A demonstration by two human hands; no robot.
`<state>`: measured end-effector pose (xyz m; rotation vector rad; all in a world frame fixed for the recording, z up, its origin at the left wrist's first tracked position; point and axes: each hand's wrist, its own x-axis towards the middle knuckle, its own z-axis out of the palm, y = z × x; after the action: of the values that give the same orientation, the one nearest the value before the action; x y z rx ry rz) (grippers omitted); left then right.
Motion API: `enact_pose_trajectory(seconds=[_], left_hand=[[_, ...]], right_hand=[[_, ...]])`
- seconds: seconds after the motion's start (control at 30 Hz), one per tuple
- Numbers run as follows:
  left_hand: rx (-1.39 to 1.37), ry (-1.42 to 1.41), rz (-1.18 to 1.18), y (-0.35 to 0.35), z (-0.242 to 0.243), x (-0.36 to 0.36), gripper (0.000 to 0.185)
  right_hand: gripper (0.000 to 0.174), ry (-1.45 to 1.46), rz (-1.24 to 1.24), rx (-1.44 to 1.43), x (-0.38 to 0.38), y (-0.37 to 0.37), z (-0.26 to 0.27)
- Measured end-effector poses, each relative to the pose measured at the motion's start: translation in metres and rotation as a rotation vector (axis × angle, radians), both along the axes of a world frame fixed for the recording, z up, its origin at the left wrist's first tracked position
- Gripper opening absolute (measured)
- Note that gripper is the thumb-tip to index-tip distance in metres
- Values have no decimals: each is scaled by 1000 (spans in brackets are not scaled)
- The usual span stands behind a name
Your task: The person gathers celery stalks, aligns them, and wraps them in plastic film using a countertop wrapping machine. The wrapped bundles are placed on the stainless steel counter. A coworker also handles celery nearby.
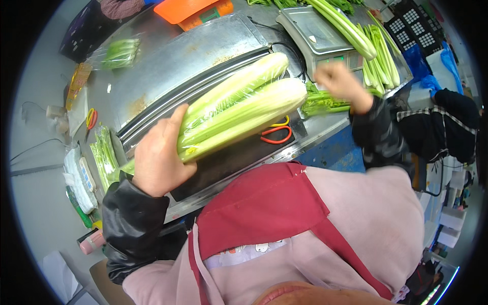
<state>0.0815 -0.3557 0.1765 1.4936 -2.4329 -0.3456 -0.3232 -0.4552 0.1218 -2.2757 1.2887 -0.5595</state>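
My left hand [162, 152] grips a bundle of thick celery [240, 110] at its lower left end, and shiny clear film covers part of the stalks. The bundle lies slanted above a dark plate and the metal bar of a wrapping machine [190, 95]. To the right, my right hand [337, 82] is blurred, with its fingers curled, near the front of a weighing scale [318, 30]; whether anything is in it cannot be told. Just below it lie thinner green stalks [324, 103]. Red-and-yellow-handled scissors [276, 135] rest partly under the bundle.
More celery [343, 26] lies across the scale, with loose stalks [379, 61] beside it. Bagged greens [122, 52] and wrapped stalks [103, 148] are on the left, near a second pair of scissors [90, 119]. An orange scale tray [183, 9] stands at the top. Another person [442, 126] is at the right.
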Motion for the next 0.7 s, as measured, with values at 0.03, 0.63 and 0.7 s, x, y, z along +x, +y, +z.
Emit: enact_pose_trajectory(seconds=[0.03, 0.63, 0.7], left_hand=[[120, 44, -26, 2, 1, -1, 89], [476, 115, -219, 78, -43, -3, 84], [409, 117, -189, 88, -54, -8, 83]], right_hand=[[11, -95, 3, 177, -1, 34, -26], [46, 513, -166, 184, 6, 102, -38], [52, 284, -138, 403, -42, 92, -34]])
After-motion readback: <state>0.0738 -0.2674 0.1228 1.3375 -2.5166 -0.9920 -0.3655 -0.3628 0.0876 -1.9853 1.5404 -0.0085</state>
